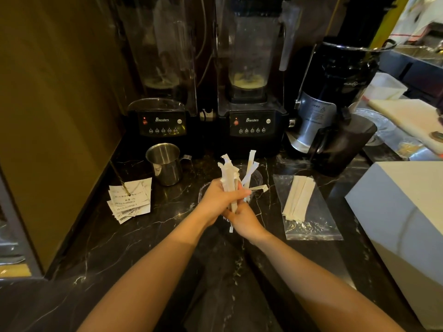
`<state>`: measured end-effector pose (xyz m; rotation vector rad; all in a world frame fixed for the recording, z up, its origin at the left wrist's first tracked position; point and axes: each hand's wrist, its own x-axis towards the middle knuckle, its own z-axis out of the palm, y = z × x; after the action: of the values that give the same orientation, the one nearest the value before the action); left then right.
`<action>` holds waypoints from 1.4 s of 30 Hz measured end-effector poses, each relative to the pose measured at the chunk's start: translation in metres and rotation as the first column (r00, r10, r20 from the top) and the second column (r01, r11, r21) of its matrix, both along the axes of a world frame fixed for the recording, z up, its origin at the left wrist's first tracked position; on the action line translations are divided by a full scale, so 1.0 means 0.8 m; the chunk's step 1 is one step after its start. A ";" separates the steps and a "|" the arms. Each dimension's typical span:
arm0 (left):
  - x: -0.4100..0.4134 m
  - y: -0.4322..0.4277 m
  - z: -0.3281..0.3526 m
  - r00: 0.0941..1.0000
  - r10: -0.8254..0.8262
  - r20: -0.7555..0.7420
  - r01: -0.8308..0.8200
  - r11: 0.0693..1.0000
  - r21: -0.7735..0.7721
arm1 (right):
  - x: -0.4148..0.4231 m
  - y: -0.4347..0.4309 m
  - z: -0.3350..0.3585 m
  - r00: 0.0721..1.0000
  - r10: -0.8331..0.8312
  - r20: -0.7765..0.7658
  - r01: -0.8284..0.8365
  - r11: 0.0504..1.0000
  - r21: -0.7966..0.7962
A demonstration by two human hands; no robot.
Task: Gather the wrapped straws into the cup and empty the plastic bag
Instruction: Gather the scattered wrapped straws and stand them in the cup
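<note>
Both of my hands clasp one bundle of white paper-wrapped straws (230,173) above the black marble counter. My left hand (219,200) wraps the bundle's middle; my right hand (242,219) holds its lower end. The straw tops fan out upward. Just behind the bundle stands a clear plastic cup (257,177), mostly hidden by straws and hands. To the right, a clear zip plastic bag (311,221) lies flat on the counter with several more wrapped straws (298,198) inside it.
A steel pitcher (165,164) stands at the left of the hands, with a spike of paper receipts (130,200) further left. Two blenders (251,123) and a juicer (330,104) line the back. A white box (402,212) sits at the right edge.
</note>
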<state>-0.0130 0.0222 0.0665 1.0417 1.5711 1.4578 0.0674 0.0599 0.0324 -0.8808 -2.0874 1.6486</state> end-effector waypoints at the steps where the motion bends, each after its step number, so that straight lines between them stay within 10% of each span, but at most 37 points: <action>1: 0.001 0.001 -0.002 1.000 -0.003 -0.007 0.003 1.000 -0.001 | 0.000 0.001 -0.002 1.000 -0.007 -0.005 0.007 1.000 -0.005; 22: -0.028 0.007 -0.010 0.978 -0.208 0.007 0.207 0.972 -0.111 | -0.007 0.023 -0.004 0.999 0.006 0.054 -0.005 1.000 -0.018; 42: -0.028 0.091 0.139 0.998 -0.056 -0.030 0.062 0.967 0.248 | -0.012 0.121 0.158 0.993 0.059 -0.106 -0.030 0.967 0.253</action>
<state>-0.0353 0.0950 0.1774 1.2412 1.3846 1.6366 0.0577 0.1570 0.1585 -0.6481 -2.1887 1.3792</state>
